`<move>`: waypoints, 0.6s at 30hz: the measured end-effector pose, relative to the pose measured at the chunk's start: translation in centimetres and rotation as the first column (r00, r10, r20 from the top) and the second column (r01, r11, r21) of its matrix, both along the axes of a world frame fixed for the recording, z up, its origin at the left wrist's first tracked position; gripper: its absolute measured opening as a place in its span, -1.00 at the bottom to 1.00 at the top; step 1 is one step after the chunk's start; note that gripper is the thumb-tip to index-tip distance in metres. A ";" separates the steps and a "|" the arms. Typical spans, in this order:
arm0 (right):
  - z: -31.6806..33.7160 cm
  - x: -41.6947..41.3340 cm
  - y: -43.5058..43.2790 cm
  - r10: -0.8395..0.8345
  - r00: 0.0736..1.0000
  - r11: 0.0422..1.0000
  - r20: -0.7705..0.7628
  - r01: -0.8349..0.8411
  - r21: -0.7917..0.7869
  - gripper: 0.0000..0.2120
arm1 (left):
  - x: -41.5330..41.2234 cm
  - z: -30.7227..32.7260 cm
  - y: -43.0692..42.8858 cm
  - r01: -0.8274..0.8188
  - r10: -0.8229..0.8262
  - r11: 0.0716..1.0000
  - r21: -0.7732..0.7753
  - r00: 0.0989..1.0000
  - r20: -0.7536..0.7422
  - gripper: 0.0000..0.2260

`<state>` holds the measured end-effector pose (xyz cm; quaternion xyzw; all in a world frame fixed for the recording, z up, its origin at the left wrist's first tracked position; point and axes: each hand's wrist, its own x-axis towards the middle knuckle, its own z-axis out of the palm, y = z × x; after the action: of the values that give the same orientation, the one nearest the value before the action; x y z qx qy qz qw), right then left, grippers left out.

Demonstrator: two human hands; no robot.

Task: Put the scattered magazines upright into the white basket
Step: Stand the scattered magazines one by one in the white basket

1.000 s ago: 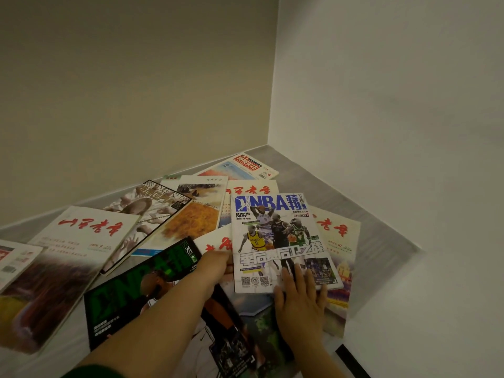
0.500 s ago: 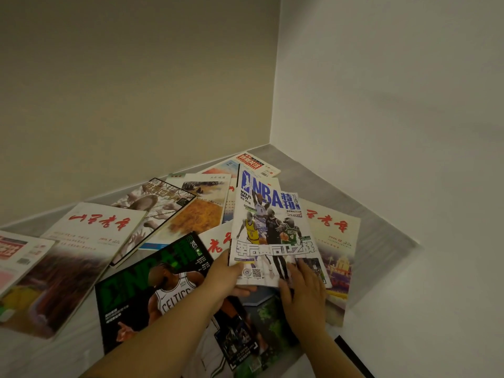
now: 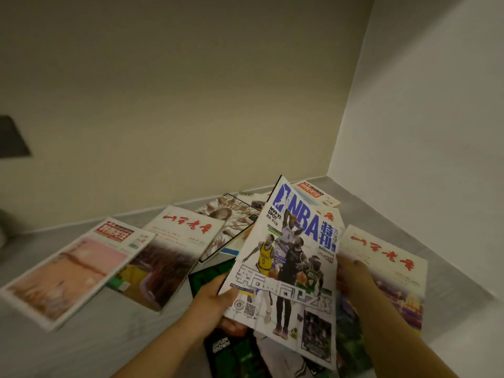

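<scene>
A white NBA magazine (image 3: 291,257) with basketball players on its cover is lifted and tilted up above the pile. My left hand (image 3: 215,301) grips its lower left edge. My right hand (image 3: 354,279) holds its right edge from behind, fingers partly hidden by the cover. Several other magazines lie flat on the grey surface: a pink-covered one (image 3: 73,271) at the left, a white one with red script (image 3: 174,252) beside it, another red-script one (image 3: 387,268) at the right, and a dark green one (image 3: 231,350) under my left hand. The white basket is not in view.
The grey surface (image 3: 81,350) sits in a corner between a beige wall (image 3: 177,105) behind and a white wall (image 3: 436,132) at the right. More magazines (image 3: 313,193) overlap toward the corner. A dark patch (image 3: 12,137) shows on the left wall.
The NBA magazine has risen off the pile and tilted up in both hands. The view has shifted, showing more of the left side.
</scene>
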<state>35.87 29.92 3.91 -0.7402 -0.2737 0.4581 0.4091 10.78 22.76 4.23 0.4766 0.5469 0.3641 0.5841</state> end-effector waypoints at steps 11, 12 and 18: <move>4.7 -20.7 -1.7 0.292 0.953 0.911 -0.087 -0.249 0.330 -0.83 | -20.9 2.4 -4.8 -0.094 0.103 0.980 0.177 0.994 -0.041 -0.82; 5.1 -22.8 -1.8 0.298 0.953 0.906 -0.054 -0.264 0.332 -0.84 | -22.9 2.5 -5.2 -0.109 0.121 0.978 0.178 0.991 -0.056 -0.81; 6.5 -35.3 -2.1 0.446 0.893 0.834 -0.057 -0.392 0.388 -0.82 | -34.5 2.4 -6.5 -0.233 0.282 0.938 0.258 0.944 -0.170 -0.66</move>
<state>0.55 27.85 10.44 -0.5370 -0.4794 0.5301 0.4481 -23.69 16.28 6.59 0.5010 0.6152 0.4487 0.4115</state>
